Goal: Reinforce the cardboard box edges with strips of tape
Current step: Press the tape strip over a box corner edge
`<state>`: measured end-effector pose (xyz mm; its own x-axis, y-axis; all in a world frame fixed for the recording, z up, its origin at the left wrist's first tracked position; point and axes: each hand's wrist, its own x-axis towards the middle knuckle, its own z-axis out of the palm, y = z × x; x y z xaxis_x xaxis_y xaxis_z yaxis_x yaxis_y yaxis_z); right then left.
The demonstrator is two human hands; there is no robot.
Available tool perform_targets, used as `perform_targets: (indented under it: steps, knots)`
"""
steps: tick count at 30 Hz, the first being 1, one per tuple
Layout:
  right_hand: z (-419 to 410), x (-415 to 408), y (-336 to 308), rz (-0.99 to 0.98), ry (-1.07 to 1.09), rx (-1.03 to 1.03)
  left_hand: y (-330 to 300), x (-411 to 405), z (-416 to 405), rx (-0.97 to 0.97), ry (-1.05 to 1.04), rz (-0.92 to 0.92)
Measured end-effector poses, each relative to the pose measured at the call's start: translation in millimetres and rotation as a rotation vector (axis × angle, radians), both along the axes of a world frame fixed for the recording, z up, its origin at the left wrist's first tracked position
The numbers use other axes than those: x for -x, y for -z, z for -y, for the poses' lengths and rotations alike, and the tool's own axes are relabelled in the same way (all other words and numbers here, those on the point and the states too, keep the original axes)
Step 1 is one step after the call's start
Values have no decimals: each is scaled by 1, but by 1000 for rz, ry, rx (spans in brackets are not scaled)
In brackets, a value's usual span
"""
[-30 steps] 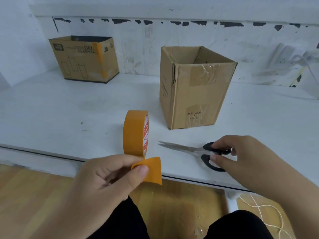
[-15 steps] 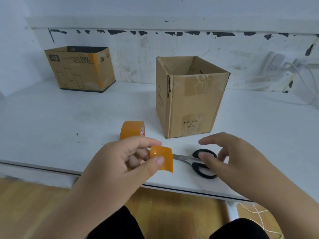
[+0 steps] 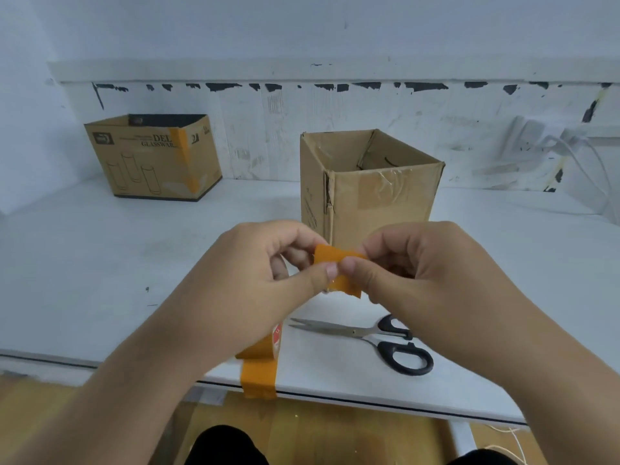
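The open cardboard box [image 3: 365,196] stands far-centre on the white table [image 3: 100,263]. Both hands, left hand [image 3: 268,273] and right hand [image 3: 419,266], pinch one short orange tape strip [image 3: 339,268] just before it. The strip could fold and stick to itself. A second ago the right hand rested on the scissors [image 3: 375,340], now lying free.

Two bare forearms, no sleeves, no watch or rings in sight. Left hand [image 3: 258,283] and right hand [image 3: 432,276] with short, trimmed nails on the thumbs. Black trousers [image 3: 224,448] over both knees at six o'clock, plain dark cloth without visible seams or markings.
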<state>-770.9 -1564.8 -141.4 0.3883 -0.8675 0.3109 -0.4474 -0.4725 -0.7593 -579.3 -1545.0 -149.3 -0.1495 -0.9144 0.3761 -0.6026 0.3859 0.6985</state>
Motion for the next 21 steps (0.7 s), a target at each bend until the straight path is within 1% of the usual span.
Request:
perform_targets:
  steps: [4, 9, 14, 21]
  knots:
    - [18, -2, -13, -166, 83, 181, -15, -7, 20, 33, 37, 36]
    - [41, -10, -34, -302, 149, 377, -30, -19, 53, 95, 23, 101]
    - [53, -12, -43, -341, 158, 406, -32, -25, 70, 135, 89, 84]
    - [59, -13, -40, -397, 158, 372, -18, -23, 83, 154, 78, 68]
